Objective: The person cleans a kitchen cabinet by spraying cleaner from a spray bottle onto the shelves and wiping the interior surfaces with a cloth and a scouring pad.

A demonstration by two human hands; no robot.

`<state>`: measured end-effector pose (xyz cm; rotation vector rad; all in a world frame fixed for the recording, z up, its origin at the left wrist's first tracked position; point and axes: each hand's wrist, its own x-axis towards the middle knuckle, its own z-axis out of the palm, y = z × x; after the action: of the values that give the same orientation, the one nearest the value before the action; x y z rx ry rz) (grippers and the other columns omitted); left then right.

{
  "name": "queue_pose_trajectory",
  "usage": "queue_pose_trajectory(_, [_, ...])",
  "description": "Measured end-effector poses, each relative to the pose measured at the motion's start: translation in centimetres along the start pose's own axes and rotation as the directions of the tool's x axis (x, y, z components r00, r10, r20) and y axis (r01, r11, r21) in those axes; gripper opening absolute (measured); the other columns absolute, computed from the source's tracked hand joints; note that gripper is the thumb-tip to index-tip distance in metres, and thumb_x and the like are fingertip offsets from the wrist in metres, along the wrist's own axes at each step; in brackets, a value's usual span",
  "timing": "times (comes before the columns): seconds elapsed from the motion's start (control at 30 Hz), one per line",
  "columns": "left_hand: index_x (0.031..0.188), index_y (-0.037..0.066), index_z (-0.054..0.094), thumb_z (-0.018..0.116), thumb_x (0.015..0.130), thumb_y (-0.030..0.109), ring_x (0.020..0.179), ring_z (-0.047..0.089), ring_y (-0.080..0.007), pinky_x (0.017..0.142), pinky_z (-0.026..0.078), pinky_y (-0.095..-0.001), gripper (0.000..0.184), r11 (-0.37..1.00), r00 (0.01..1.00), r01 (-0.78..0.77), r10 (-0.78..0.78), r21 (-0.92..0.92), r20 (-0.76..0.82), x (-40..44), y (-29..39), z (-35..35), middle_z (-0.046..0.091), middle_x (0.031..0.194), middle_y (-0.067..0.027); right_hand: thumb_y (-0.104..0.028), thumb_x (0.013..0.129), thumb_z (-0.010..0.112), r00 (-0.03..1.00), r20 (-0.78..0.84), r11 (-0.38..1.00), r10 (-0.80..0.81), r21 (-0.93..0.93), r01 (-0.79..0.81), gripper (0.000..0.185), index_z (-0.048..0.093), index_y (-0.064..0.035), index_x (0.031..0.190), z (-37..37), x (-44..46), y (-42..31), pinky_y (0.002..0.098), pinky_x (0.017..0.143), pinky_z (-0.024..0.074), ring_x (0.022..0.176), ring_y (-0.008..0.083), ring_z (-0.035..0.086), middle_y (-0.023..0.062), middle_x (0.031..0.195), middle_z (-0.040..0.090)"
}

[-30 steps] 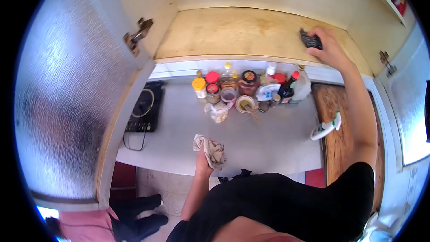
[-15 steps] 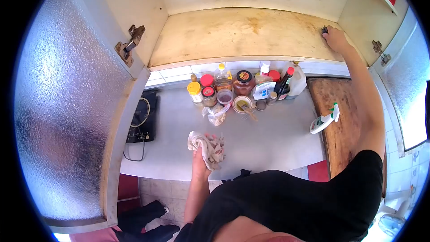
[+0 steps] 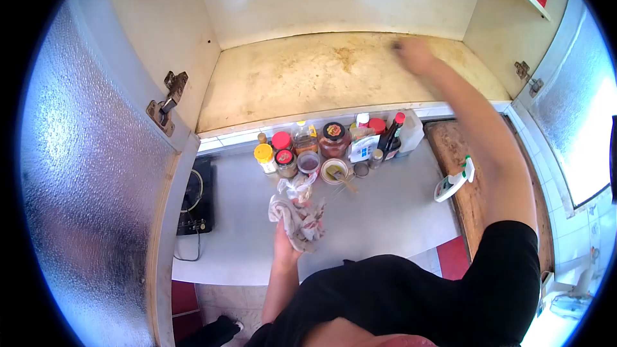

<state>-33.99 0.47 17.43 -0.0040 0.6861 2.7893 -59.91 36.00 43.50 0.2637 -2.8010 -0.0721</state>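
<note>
My left hand [image 3: 285, 244] is closed around a crumpled whitish cloth [image 3: 299, 223] with reddish patches, held above the grey countertop [image 3: 379, 231]. Inside the cabinet, my right hand [image 3: 416, 56] is over the stained, yellowed shelf board [image 3: 283, 67]. Its fingers close on a small dark scrubber [image 3: 398, 45], blurred by motion and mostly covered by the hand. Brown stains [image 3: 345, 59] mark the board to the left of this hand. Just beyond the cloth lies a knotted clear plastic bag [image 3: 297, 186].
Jars, bottles and a bowl with a brush [image 3: 335, 171] crowd the counter's back. A spray bottle [image 3: 454, 183] lies by the wooden board [image 3: 450, 144]. Frosted doors [image 3: 96, 173] stand open on both sides. An induction cooker [image 3: 196, 196] is at left.
My right hand has swept left across the shelf board with the dark scrubber. The view has tilted up a little, showing more of the cabinet. My left hand still holds the cloth.
</note>
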Motion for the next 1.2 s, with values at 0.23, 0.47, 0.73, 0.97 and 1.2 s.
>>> queue_pose_trajectory(0.23, [0.117,0.015,0.048,0.038,0.093,0.039,0.104,0.051,-0.0343,0.078,0.048,-0.0527,0.035,1.0,1.0,-0.017,0.017,-0.006,-0.01,0.5,0.7,-0.5,0.05,0.12,-0.0119,-0.018,0.075,0.055,0.939,0.014,0.936,-0.343,-0.075,0.343,0.018,0.067,-0.0059,0.08,4.0,6.3,-8.5,0.0431,0.068,0.0486,0.078,0.0301,0.062,0.016,0.082,0.064])
queue_pose_trajectory(0.47, [0.12,0.014,0.046,0.044,0.091,0.035,0.104,0.052,-0.0335,0.079,0.048,-0.0524,0.036,0.991,0.993,0.116,-0.116,-0.07,0.005,3.3,-1.7,2.1,0.05,0.119,-0.0121,-0.025,0.082,0.05,0.85,-0.192,0.831,-0.49,0.193,0.523,0.025,0.059,-0.003,0.088,1.9,5.5,-13.8,0.0448,0.078,0.0455,0.084,0.0366,0.058,0.0197,0.088,0.061])
queue_pose_trajectory(0.73, [0.114,0.015,0.048,0.04,0.091,0.042,0.103,0.052,-0.0371,0.074,0.049,-0.0513,0.036,0.999,0.987,0.043,-0.044,-0.005,-0.153,1.8,-0.8,-0.3,0.051,0.116,-0.0114,-0.024,0.08,0.053,0.973,0.074,0.969,0.221,-0.127,-0.211,0.028,0.065,-0.0072,0.099,-1.1,0.2,9.9,0.0388,0.076,0.0479,0.085,0.028,0.062,0.0141,0.095,0.064])
queue_pose_trajectory(0.97, [0.115,0.016,0.047,0.039,0.093,0.033,0.099,0.053,-0.0367,0.076,0.048,-0.0508,0.029,0.995,0.993,0.082,-0.087,-0.058,-0.086,3.2,-3.3,3.7,0.053,0.113,-0.011,-0.024,0.077,0.055,0.862,-0.067,0.824,-0.503,0.262,0.502,0.027,0.061,-0.0011,0.089,0.7,7.9,-17.7,0.0446,0.076,0.0456,0.084,0.0368,0.059,0.0203,0.086,0.062])
queue_pose_trajectory(1.2, [0.115,0.014,0.046,0.041,0.093,0.031,0.095,0.055,-0.0367,0.073,0.049,-0.0499,0.029,0.997,0.988,0.067,-0.071,-0.033,-0.138,1.7,-2.8,1.6,0.053,0.111,-0.0114,-0.027,0.081,0.053,0.993,-0.105,0.998,0.055,0.028,-0.052,0.03,0.063,-0.0053,0.1,2.8,4.1,14.6,0.0395,0.08,0.0463,0.089,0.0285,0.061,0.0154,0.094,0.063])
